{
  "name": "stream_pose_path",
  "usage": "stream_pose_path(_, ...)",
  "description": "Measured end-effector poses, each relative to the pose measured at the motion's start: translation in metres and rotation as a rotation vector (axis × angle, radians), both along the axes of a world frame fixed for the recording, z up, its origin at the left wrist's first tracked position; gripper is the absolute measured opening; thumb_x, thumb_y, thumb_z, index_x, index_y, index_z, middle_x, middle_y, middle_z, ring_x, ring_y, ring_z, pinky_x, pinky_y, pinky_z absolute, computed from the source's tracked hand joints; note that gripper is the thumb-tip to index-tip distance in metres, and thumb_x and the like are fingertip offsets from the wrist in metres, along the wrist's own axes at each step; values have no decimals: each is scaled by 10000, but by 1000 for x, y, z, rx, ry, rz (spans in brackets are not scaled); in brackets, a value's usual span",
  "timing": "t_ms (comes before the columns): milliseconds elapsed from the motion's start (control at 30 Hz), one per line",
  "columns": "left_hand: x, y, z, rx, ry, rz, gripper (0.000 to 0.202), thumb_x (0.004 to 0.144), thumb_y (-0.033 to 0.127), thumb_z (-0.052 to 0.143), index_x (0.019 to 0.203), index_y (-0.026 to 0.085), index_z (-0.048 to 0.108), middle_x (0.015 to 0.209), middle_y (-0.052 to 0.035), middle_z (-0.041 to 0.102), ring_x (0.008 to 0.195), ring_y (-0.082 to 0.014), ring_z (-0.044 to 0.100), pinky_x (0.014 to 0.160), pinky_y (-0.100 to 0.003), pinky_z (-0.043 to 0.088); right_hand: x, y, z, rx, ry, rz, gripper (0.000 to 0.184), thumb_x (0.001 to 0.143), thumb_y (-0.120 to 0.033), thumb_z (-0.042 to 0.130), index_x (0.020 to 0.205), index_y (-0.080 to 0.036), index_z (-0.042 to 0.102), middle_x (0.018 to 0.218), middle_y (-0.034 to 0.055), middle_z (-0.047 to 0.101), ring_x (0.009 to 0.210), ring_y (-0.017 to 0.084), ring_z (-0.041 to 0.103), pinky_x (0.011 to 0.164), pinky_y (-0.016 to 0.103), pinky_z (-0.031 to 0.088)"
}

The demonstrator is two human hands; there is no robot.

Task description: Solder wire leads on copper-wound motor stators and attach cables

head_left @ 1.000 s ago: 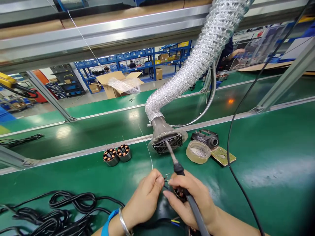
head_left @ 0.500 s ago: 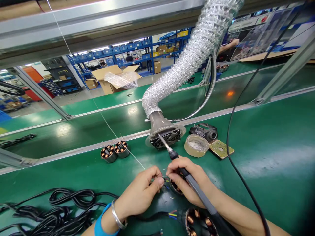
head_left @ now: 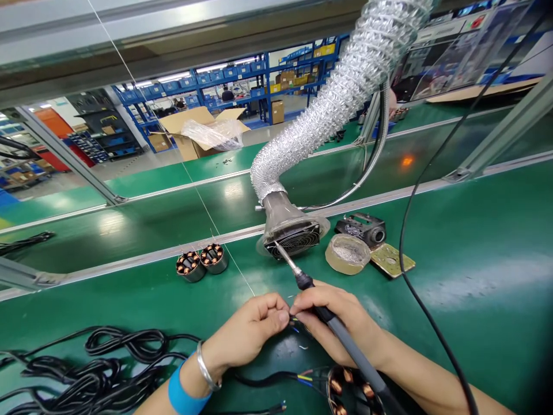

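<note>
My left hand (head_left: pixel 248 331) is closed in a pinch on thin wire ends, fingertips touching those of my right hand (head_left: pixel 334 325). The right hand grips a soldering iron (head_left: pixel 322 314) along its grey handle, tip pointing up and away toward the fan. A thin solder wire (head_left: pixel 216 222) runs from above down to my fingers. A copper-wound stator (head_left: pixel 349 392) with coloured leads lies near my right wrist. What sits under the fingertips is hidden.
A fume extractor fan (head_left: pixel 294 236) on a foil hose (head_left: pixel 341 98) stands just beyond my hands. Two small stators (head_left: pixel 201 262) sit to the left, a tape roll (head_left: pixel 348 253) and iron stand (head_left: pixel 363 227) to the right. Black cables (head_left: pixel 99 369) are piled at lower left.
My hands have drawn closer until the fingertips meet. The iron's tip has swung left and lower. The view tilted down, bringing the stator by my right wrist into sight.
</note>
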State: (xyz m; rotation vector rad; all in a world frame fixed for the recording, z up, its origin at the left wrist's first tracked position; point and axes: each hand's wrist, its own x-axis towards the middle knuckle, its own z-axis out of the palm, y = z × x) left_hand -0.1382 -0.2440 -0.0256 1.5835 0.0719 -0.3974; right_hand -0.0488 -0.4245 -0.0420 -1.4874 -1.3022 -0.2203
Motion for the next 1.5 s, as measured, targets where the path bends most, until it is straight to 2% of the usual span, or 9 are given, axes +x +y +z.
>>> stream_pose_path(200,1,-2,-1,-102,84,56,500,764,642,648,735,170,486,580,89,305,519,-71,199,511,-251,134,0,1,-4,60,-88,9,365,827,-2,551,1112,-230,527,777,21,684,611,143,609,573,270,512)
stream_pose_path(367,1,-4,-1,-85,74,91,493,773,633,642,713,177,462,549,97,309,504,-72,200,489,-255,130,0,4,-6,106,-134,-22,406,804,23,550,1120,-230,531,777,27,688,604,148,612,566,274,518)
stream_pose_path(600,0,-3,2,22,30,100,497,802,650,595,723,175,473,550,89,344,516,-77,250,510,-235,189,0,4,-8,130,-108,-55,414,803,25,552,1119,-243,543,778,14,693,599,140,620,570,263,528)
stream_pose_path(733,0,-3,0,11,18,114,470,815,619,597,723,175,474,559,90,333,519,-78,238,503,-231,186,1,5,-11,134,-119,-45,399,812,22,546,1116,-237,541,792,21,698,624,142,626,584,268,531)
stream_pose_path(867,1,-8,-5,-9,23,241,413,790,549,635,702,179,475,545,101,291,503,-72,207,508,-223,185,4,7,-10,122,-152,-62,384,822,17,544,1109,-238,550,793,23,700,628,145,626,579,272,528)
stream_pose_path(1000,5,-12,-12,91,-39,395,288,806,417,597,689,176,493,555,88,334,516,-81,244,528,-223,226,3,0,-3,76,-140,-150,349,832,2,554,1103,-217,585,830,49,719,625,156,620,559,281,524)
stream_pose_path(1200,8,-13,-13,218,-103,458,256,803,380,551,662,169,515,591,54,409,582,-109,337,566,-230,282,-10,-33,12,60,12,-215,500,861,-50,517,1327,-232,530,888,47,706,734,191,655,629,320,545)
stream_pose_path(1333,8,-16,-12,267,-106,462,254,806,381,521,675,164,536,613,35,456,605,-120,375,579,-239,299,-12,-42,15,58,73,-299,322,866,-150,524,1153,-225,652,812,59,666,659,189,616,543,312,498)
stream_pose_path(1500,7,-18,-14,290,-101,468,273,817,400,512,673,169,524,605,41,436,594,-118,364,571,-237,291,-7,-37,7,73,145,-367,172,836,-180,566,980,-216,653,780,37,684,650,184,640,550,286,505)
